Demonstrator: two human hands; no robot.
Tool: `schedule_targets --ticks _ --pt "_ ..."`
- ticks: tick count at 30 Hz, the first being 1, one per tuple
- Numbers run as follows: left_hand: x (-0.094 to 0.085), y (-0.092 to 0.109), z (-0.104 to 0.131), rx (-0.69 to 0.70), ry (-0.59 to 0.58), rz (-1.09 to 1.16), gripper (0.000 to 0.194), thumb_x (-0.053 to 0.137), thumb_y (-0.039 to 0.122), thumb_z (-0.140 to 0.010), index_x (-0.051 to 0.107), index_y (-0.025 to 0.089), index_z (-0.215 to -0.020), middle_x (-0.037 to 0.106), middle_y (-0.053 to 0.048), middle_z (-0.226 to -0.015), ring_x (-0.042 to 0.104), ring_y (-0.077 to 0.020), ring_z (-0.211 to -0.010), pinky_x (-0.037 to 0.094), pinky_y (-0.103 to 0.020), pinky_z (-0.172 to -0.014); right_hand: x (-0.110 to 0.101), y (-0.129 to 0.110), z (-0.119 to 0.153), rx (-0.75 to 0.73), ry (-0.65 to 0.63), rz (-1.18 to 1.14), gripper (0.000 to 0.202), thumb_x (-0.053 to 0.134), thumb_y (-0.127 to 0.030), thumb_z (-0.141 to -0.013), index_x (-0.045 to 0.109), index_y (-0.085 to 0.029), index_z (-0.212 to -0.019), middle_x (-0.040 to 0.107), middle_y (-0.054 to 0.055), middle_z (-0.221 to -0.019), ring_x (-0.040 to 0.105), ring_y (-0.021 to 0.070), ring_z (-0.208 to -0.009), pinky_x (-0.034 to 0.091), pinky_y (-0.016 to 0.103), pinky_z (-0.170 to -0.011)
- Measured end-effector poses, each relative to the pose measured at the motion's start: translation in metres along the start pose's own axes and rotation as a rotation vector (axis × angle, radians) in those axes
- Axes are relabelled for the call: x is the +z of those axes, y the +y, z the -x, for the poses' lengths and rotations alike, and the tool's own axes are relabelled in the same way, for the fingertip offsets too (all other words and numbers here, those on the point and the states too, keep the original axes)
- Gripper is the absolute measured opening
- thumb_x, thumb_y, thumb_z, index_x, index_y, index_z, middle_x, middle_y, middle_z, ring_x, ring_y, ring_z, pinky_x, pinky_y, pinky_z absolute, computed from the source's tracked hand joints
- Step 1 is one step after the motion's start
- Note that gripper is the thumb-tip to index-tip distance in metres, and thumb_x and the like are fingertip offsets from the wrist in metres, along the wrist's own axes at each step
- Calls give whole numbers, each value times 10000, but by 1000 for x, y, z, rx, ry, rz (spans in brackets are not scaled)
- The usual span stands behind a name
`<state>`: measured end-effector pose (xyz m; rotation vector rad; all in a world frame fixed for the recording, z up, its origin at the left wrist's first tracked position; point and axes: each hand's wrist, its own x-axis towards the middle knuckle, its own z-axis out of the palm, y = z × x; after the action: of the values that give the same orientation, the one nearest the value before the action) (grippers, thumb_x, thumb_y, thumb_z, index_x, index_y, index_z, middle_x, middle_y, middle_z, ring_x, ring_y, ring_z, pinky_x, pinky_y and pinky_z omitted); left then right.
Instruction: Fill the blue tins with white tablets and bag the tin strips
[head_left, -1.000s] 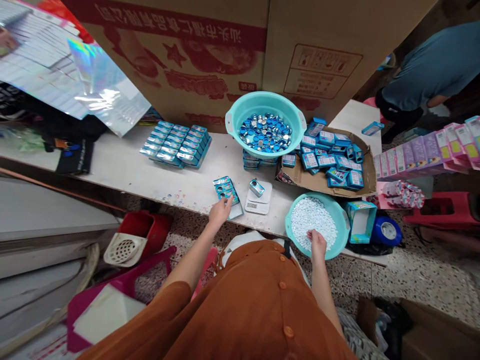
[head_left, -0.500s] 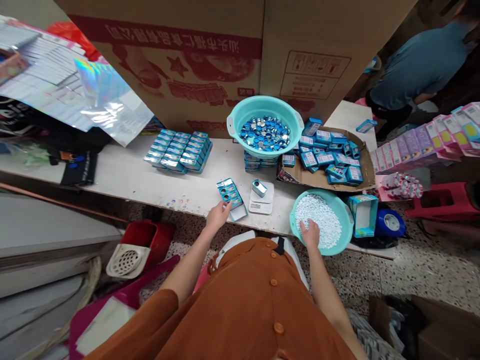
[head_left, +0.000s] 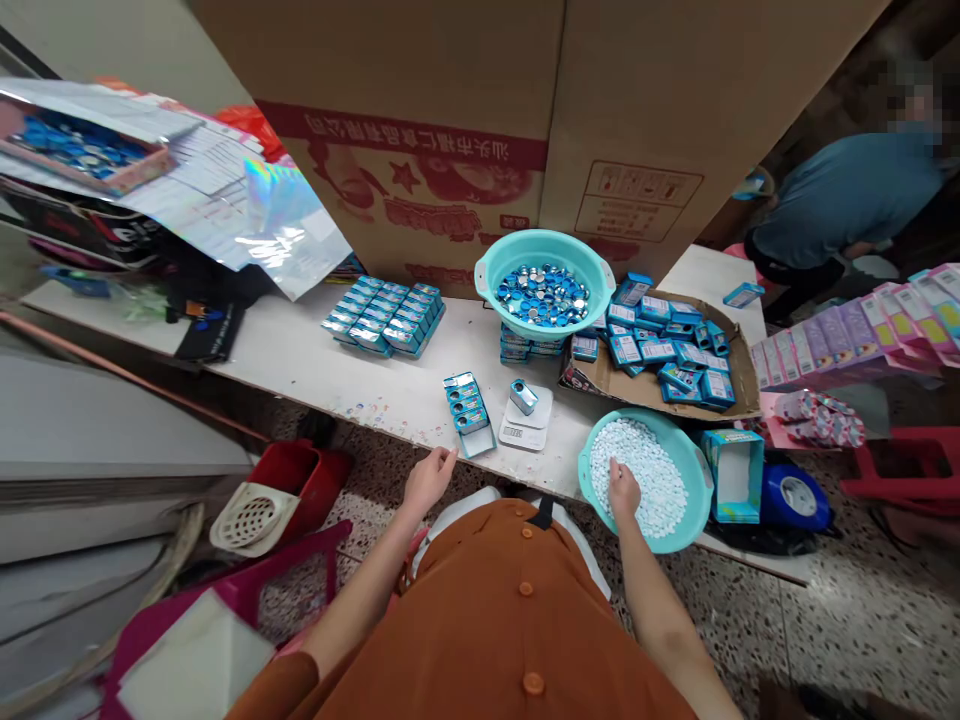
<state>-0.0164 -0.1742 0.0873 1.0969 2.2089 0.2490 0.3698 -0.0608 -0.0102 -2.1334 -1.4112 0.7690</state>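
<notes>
At the front edge of the table, my left hand (head_left: pixel 430 480) is just short of a small open tray (head_left: pixel 477 441), fingers drawn together with nothing visible in them. Several small blue boxes (head_left: pixel 466 405) with round dark openings stand in the tray's far part. My right hand (head_left: pixel 624 490) dips into a turquoise basin (head_left: pixel 703 480) of small white pellets (head_left: pixel 652 465), its fingers pinched on some of them. Between the hands, a white digital scale (head_left: pixel 525 428) carries a single blue box (head_left: pixel 523 396), tilted, with a round opening.
Blue and silver caps fill another turquoise basin (head_left: pixel 487 285), raised on stacked boxes. A cut-down carton (head_left: pixel 585 376) holds blue boxes. Packed blue boxes (head_left: pixel 386 315) stand left. A large carton (head_left: pixel 480 80) walls the back. An upright blue display box (head_left: pixel 735 475) stands right. A co-worker (head_left: pixel 847 200) sits beyond.
My left hand has drawn back off the small tray toward me. My right hand stays in the pellets, its fingers now closer together. The whole view has shifted slightly.
</notes>
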Motion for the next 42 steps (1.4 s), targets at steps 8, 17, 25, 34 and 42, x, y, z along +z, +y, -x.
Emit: schedule_targets --ticks 8,17,25,34,42 --pt "10 46 -41 413 245 -168 370 523 312 -838 507 187 -1187 608 -109 -1138 524 -257 -1110 407 -371 -952 -19 7 -15 348 -59 -588 419 548 -613 -721 441 -230 -589 424 -60 -462 354 113 -428 282 253 -443" --pt "20 144 -145 700 -20 -436 648 640 84 -698 436 247 -1291 443 -96 -1387 375 -284 -1293 350 -410 -1024 -50 -5 -12 568 -453 -1306 229 598 -366 -748 437 -219 -679 426 -67 -561 308 55 -375 219 170 -322" --pt "28 141 -173 672 -146 -399 334 634 233 -764 556 206 -1088 571 -101 -1143 556 -243 -1050 433 -325 -879 -26 -85 5 563 -350 -1395 153 544 -346 -808 499 -221 -733 424 -71 -571 302 58 -388 210 159 -327" --pt "39 123 -176 648 -114 -245 560 687 355 -745 440 182 -1217 508 -132 -1179 529 -270 -1076 428 -357 -881 53 -204 -1 612 -250 -1545 251 477 -373 -872 415 -216 -687 390 -87 -522 285 44 -353 173 143 -308" --pt "-3 53 -146 798 -39 -29 704 627 451 -783 301 241 -1370 459 -127 -1289 423 -290 -1227 348 -448 -1030 120 -258 -26 624 -118 -1512 296 405 -408 -901 365 -220 -676 391 -88 -514 313 44 -352 182 149 -304"
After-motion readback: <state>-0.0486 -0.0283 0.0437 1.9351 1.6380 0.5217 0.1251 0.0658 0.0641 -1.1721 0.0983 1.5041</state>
